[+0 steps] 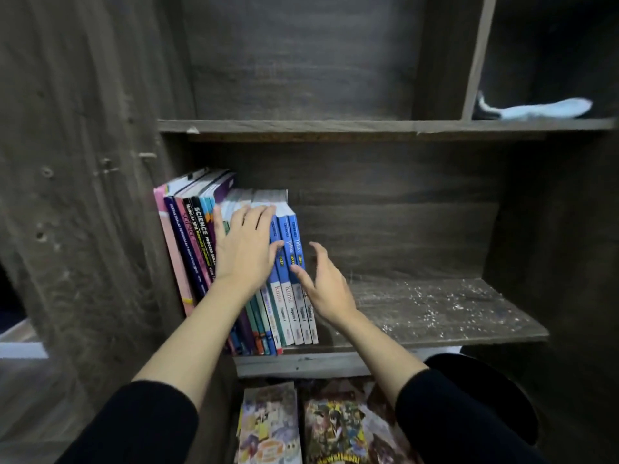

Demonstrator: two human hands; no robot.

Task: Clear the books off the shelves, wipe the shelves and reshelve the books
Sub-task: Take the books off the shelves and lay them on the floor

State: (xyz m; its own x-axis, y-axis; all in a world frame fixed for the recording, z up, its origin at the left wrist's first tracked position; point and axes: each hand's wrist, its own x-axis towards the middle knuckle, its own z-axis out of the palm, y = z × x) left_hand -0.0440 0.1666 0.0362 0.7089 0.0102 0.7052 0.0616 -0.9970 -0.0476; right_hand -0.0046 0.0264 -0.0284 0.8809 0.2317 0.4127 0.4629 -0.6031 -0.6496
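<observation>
Leaning leftward against the cabinet's side wall [83, 195], a row of books [197, 236] fills only the left end of the middle shelf [435, 313], with three blue-spined volumes [290, 239] at its right edge. The left hand [246, 249] lies flat across the spines, fingers straight and reaching over the top edges. The right hand [323, 283] is spread beside the outermost blue volume, fingertips at its spine, gripping nothing; the two hands are near each other but apart. Right of the row, the shelf board runs open to the far wall, speckled with pale flecks. A pale cloth [549, 108] lies in the upper right compartment, past the upright divider [479, 55]. Below the shelf's front edge, two comic books [268, 426] lie face up.
</observation>
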